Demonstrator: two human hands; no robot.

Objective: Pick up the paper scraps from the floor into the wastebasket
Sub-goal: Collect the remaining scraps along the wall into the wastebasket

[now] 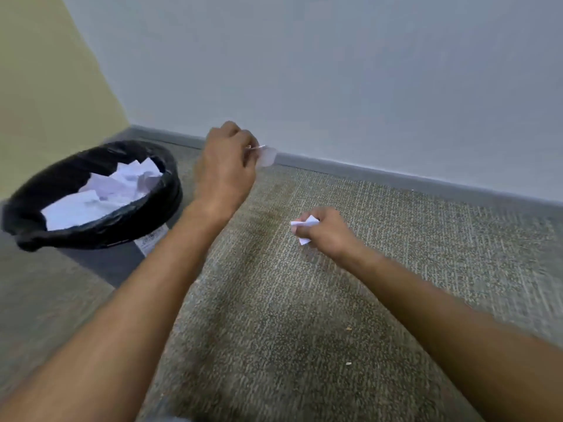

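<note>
White paper was what I had in both hands at that moment: my left hand (227,166) was raised near the skirting board (396,179), fingers curled and pinching a small scrap (266,155) that stuck out to the right of the knuckles, and my right hand (327,231) sat lower over the carpet (304,300), fingers closed round a crumpled scrap (306,228) whose corners showed above and below the fist. The left-hand piece was smeared by motion, so I think it was a single thin bit of paper, but I could not swear to its shape. To my left stood the wastebasket (27,236), lined with a black bag and already holding a heap of crumpled paper (103,193); both hands were apart from it, the left one nearer. I judged myself at the carrying step, with the picking up done for these two pieces and the drop not yet made. The next move, as I read it, called for swinging both hands left until they were over the open rim and only then loosening the fingers, since such light scraps could flutter past the edge. Little else white lay on the carpet beyond a few tiny specks. A printed label (150,240) showed on the basket's side below the bag, but its writing was too small and blurred to read.
</note>
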